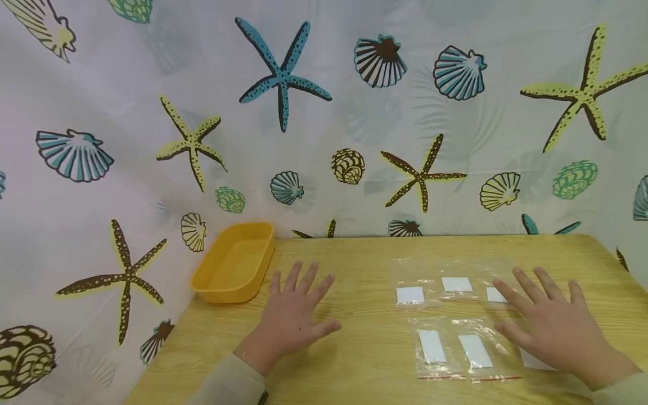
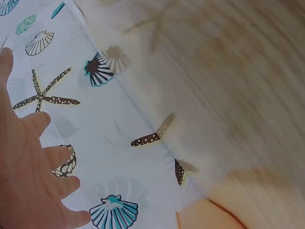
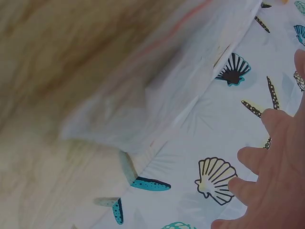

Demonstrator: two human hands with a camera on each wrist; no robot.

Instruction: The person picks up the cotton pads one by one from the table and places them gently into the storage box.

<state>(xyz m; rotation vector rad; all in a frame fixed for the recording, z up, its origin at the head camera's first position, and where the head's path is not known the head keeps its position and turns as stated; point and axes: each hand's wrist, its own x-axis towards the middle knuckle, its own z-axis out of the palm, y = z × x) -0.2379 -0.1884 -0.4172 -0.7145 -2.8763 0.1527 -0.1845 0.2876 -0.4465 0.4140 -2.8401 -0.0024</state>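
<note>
My left hand [image 1: 293, 322] is spread with straight fingers, palm down over the wooden table [image 1: 354, 326], and holds nothing. Nearest to it is a yellow plastic tub [image 1: 234, 295], just beyond its fingertips on the left. My right hand [image 1: 556, 332], fingers also spread and straight, overlaps the right-hand end of two rows of small clear zip bags. Each bag has a white rectangular piece [image 1: 432, 346] inside. The hand partly hides a zip bag [image 1: 536, 363] at the lower right and another at the upper right. In the right wrist view, a blurred clear bag [image 3: 157, 90] with a red strip lies close to the camera.
A white curtain [image 1: 324, 140] printed with starfish and shells hangs behind and beside the table. The tub stands at the far left corner. Bare wood [image 1: 349, 281] lies between the tub and the zip bags.
</note>
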